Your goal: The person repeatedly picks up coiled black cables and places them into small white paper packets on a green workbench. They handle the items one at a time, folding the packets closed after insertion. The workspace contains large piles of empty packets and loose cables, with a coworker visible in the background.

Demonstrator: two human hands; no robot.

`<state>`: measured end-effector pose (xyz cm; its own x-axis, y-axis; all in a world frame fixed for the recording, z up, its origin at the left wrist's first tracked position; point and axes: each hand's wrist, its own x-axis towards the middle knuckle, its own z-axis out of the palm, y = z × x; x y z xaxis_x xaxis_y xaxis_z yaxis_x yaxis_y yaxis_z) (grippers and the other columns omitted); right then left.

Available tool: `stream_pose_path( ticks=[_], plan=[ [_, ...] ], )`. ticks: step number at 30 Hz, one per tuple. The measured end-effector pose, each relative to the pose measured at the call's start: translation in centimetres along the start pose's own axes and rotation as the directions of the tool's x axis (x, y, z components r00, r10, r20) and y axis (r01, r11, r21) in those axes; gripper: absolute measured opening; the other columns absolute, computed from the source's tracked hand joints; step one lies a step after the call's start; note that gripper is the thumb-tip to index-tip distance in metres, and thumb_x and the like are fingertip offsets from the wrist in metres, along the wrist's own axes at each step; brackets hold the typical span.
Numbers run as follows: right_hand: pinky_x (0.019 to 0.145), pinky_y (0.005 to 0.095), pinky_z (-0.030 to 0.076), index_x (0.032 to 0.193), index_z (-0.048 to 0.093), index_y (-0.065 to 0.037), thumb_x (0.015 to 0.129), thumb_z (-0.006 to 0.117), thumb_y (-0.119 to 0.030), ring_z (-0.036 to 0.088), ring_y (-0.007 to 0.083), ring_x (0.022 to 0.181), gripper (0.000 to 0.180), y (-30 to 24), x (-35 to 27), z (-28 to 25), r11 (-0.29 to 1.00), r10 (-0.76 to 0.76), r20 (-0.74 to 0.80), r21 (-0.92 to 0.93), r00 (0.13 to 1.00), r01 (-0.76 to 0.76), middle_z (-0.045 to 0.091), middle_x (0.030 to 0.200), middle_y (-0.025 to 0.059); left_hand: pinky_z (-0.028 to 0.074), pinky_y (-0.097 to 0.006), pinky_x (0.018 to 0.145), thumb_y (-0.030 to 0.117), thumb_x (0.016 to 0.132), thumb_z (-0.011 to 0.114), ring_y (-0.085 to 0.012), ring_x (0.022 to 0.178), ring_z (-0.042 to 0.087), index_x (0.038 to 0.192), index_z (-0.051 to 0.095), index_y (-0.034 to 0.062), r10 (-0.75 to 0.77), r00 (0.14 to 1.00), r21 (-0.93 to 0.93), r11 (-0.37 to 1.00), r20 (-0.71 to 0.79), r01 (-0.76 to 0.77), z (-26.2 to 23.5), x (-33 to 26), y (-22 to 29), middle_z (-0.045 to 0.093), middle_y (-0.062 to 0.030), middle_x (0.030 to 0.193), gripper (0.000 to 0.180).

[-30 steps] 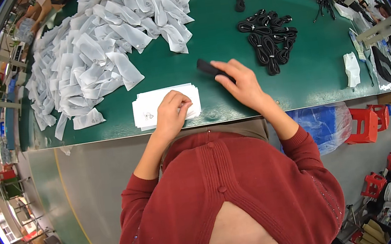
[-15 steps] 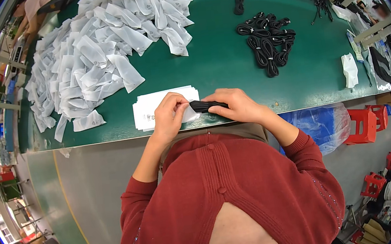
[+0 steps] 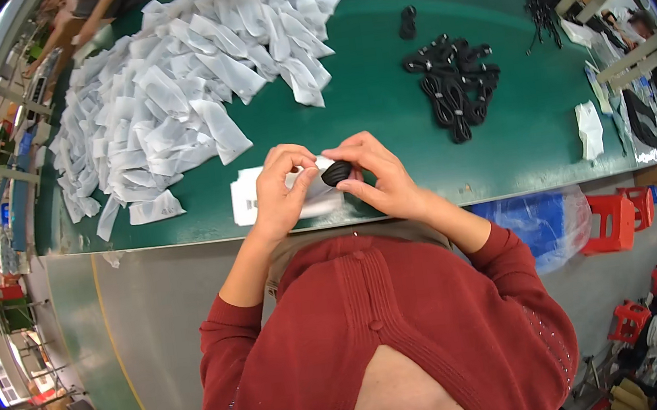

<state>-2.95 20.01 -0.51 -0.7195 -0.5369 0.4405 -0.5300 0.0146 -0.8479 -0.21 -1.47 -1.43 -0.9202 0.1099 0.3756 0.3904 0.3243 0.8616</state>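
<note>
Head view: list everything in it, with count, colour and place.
Table: one, green, across the top.
Packets: a large heap, white, upper left of the table.
Coiled cables: a loose pile, black, upper right of the table.
Flat sheets: a small stack, white, under the hands.
Stools: several, red, floor at right.
Bundled cable: one, black, pinched between both hands.
Left hand: on the bundle and a white packet.
Right hand: gripping the bundle.
</note>
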Motion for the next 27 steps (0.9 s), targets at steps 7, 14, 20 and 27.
stream_pose_path(
  ticks=[7,14,20,27],
  plan=[
    [0.063,0.0274,0.047,0.104,0.067,-0.005,0.078,0.077,-0.003,0.057,0.0151,0.075,0.027,-0.5,5.9,0.3,0.951,-0.213,-0.062,-0.244,0.975,0.192,0.056,0.106,0.0094,0.041,-0.022,0.079,0.016,0.098,0.061,-0.0066,0.088,0.052,0.101,0.062,0.0033,-0.209,0.976,-0.717,0.689,-0.054,0.108,-1.3,5.2,1.0,0.06,-0.0024,0.103,0.013],
    [0.082,0.0391,0.05,0.123,0.061,-0.009,0.08,0.079,-0.017,0.059,0.0297,0.101,0.048,0.6,14.4,2.2,0.9,-0.274,-0.124,-0.383,0.954,0.208,0.053,0.118,0.0168,0.046,-0.034,0.09,0.017,0.094,0.065,-0.0209,0.104,0.058,0.116,0.058,-0.001,0.201,0.792,0.177,0.977,-0.576,-0.119,-12.1,8.8,-1.8,0.062,-0.0135,0.114,0.029],
    [0.102,0.0694,0.031,0.151,0.036,-0.02,0.068,0.082,-0.058,0.027,0.0592,0.135,0.103,10.7,12.6,2.5,0.661,0.073,-0.152,-0.733,0.986,-0.162,0.022,0.151,0.036,0.016,-0.077,0.103,0.055,0.069,0.082,-0.0554,0.144,0.009,0.154,0.031,0.0187,-0.044,0.77,0.667,0.47,-0.636,0.578,-17.9,-3.5,-6.7,0.017,-0.0217,0.16,0.105],
    [0.098,0.0787,0.028,0.152,0.036,-0.026,0.067,0.076,-0.068,0.015,0.0667,0.136,0.103,11.3,18.2,10.5,0.661,0.134,0.003,-0.746,0.991,-0.087,0.016,0.154,0.0344,0.013,-0.084,0.097,0.064,0.059,0.083,-0.0563,0.145,0.002,0.155,0.028,0.032,-0.231,0.74,0.62,0.422,-0.632,0.661,-17.2,-1.0,-11.5,0.007,-0.0245,0.161,0.116]
  ],
)
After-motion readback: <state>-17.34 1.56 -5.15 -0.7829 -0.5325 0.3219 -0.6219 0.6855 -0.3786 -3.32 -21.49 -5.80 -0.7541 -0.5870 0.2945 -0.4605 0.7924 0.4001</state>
